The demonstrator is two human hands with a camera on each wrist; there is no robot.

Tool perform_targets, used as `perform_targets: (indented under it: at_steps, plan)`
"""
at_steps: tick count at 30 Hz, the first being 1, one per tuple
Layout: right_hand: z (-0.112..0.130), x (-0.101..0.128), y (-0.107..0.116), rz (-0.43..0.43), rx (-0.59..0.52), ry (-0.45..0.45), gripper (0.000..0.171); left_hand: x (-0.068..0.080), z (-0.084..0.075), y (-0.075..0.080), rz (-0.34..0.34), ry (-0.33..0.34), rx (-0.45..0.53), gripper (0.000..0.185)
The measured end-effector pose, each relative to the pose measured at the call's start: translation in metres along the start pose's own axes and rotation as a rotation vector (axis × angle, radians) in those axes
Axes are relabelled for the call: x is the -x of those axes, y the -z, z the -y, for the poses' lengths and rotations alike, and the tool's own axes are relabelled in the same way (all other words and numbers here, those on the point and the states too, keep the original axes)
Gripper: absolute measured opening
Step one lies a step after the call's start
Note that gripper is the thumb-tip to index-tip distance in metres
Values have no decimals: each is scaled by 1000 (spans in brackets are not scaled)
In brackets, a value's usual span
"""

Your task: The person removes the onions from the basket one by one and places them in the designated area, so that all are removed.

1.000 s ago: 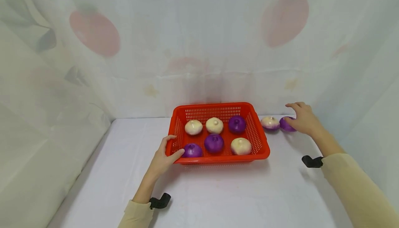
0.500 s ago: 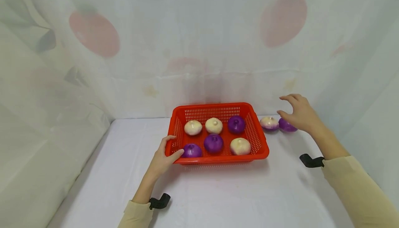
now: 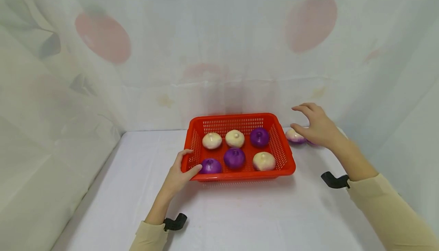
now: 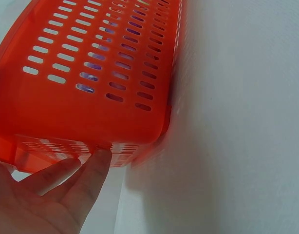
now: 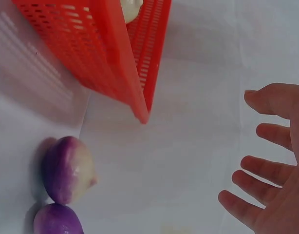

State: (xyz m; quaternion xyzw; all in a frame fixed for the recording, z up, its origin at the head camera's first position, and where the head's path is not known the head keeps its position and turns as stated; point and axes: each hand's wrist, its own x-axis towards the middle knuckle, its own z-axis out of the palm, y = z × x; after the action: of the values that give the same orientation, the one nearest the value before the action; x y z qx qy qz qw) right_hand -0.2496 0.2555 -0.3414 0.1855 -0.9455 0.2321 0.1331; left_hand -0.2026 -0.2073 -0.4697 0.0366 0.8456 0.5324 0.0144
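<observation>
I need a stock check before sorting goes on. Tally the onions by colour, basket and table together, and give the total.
Purple onions, all in the red basket: 3, the first at the back right.
White onions, in the basket: 3, the first at the back left.
Purple-and-white onion on the table: 1.
Purple onion on the table beside it: 1.
Total: 8 onions.

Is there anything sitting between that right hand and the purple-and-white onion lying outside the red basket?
Nothing visible is. The right hand hovers open just above the purple-and-white onion, with only bare white table between them in the right wrist view. The red basket stands off to the side, and a second purple onion lies behind.
</observation>
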Motion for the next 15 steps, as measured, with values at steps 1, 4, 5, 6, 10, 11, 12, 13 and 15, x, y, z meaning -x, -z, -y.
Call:
perform_targets:
  at_steps: [1,4,5,6,10,11,12,13,15]
  plan:
    - [1,0,-2,-3,-1,12,51,0,0,0,1,1,1,70]
    - [5,1,-9,3,-9,29,51,0,1,0,5,8,1,69]
    - [7,1,-11,9,-15,32,51,0,1,0,8,9,3,69]
    - [8,1,-13,13,-20,36,51,0,1,-1,9,12,4,69]
    - [19,-1,-17,35,-30,52,52,0,0,-1,7,11,4,69]
    - [21,-1,-18,42,-30,52,52,0,0,-1,4,11,3,69]
    - [24,-2,-19,47,-32,56,52,0,0,-1,1,11,1,69]
    - [26,-2,-20,51,-35,59,53,0,-1,0,-1,10,0,69]
    - [32,-3,-23,56,-43,65,53,0,-1,0,-6,8,-2,69]
